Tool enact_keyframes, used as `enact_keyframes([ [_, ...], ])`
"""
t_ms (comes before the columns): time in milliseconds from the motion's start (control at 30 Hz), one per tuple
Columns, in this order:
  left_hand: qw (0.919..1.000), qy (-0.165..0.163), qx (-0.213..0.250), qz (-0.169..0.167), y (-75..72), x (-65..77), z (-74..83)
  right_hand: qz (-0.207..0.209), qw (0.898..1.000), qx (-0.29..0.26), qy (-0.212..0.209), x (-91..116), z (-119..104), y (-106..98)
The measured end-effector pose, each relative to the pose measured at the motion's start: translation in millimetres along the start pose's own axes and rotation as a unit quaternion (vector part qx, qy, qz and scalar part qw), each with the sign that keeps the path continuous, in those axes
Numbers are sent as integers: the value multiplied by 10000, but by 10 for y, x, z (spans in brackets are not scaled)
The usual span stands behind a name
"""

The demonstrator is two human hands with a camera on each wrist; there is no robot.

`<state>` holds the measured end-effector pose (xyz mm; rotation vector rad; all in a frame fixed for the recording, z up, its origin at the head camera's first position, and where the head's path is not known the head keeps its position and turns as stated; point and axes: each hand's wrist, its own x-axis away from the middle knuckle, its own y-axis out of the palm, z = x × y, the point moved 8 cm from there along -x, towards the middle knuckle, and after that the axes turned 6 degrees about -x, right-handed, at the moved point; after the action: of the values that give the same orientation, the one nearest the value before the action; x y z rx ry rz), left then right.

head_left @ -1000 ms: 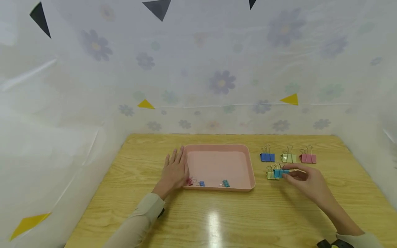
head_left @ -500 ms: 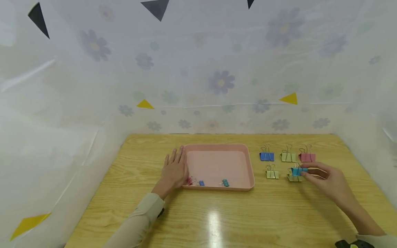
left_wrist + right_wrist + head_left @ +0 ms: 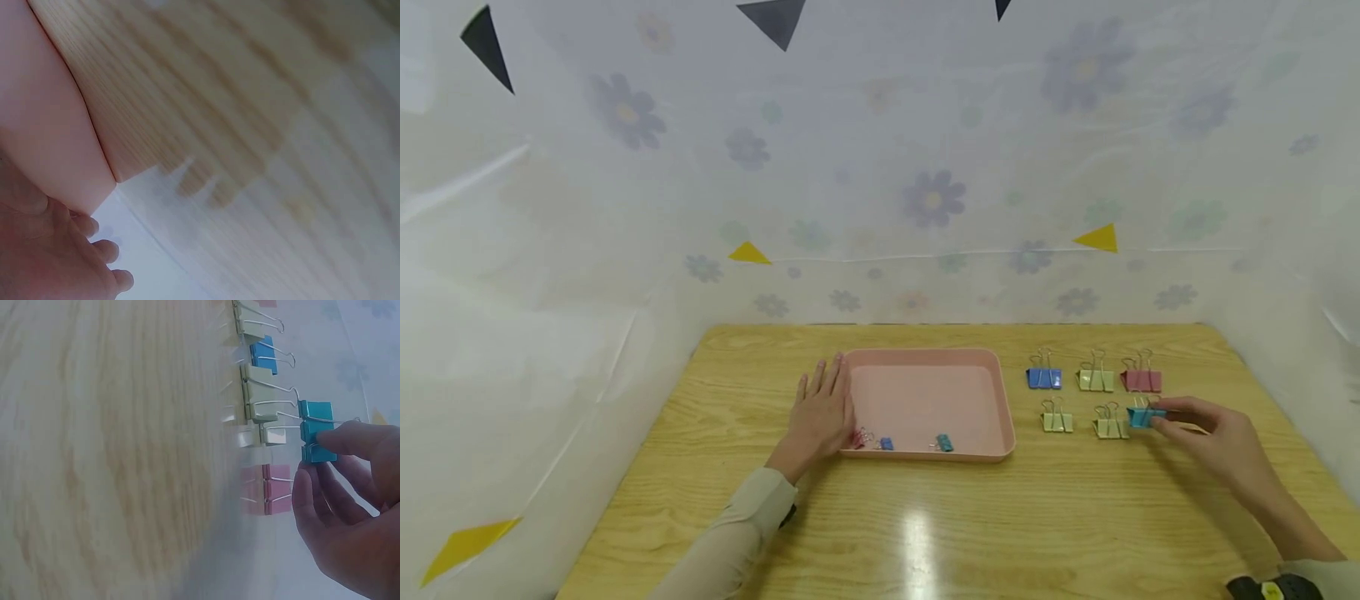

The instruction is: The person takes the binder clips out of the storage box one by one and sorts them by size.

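Observation:
My right hand (image 3: 1221, 437) pinches a teal binder clip (image 3: 319, 432) between thumb and fingers, with its wire handles pointing up. In the right wrist view the clip is held just above the table. Left of it in the head view stand two pale yellow binder clips (image 3: 1111, 428) in the front row. Behind are a blue binder clip (image 3: 1044, 379), another pale yellow clip (image 3: 1096, 381) and a pink binder clip (image 3: 1142, 382). My left hand (image 3: 822, 417) lies with straight fingers against the left side of a pink tray (image 3: 1008, 408).
Along the tray's near edge lie a small pink clip (image 3: 860, 438), a small blue clip (image 3: 887, 444) and a small teal clip (image 3: 944, 442). The wooden table (image 3: 850, 533) is backed by a flower-patterned sheet (image 3: 880, 292).
My right hand has carried the teal binder clip to the right, past the two front pale yellow clips, to the right end of the front row. The left hand stays at the tray.

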<state>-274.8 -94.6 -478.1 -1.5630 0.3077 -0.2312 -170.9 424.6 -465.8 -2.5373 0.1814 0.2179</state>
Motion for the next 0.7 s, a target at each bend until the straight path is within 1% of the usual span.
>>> enact_keyframes([
  [233,9999,17,97,62,21,2,-9,6,9997,181,171,-12,171,-50],
  [433,9999,14,110,4,2,17,-8,-59,9984,385,412,-18,325,-90],
  [700,10000,15,73,-31,2,5,-6,-121,9972,642,376,-26,395,-128],
])
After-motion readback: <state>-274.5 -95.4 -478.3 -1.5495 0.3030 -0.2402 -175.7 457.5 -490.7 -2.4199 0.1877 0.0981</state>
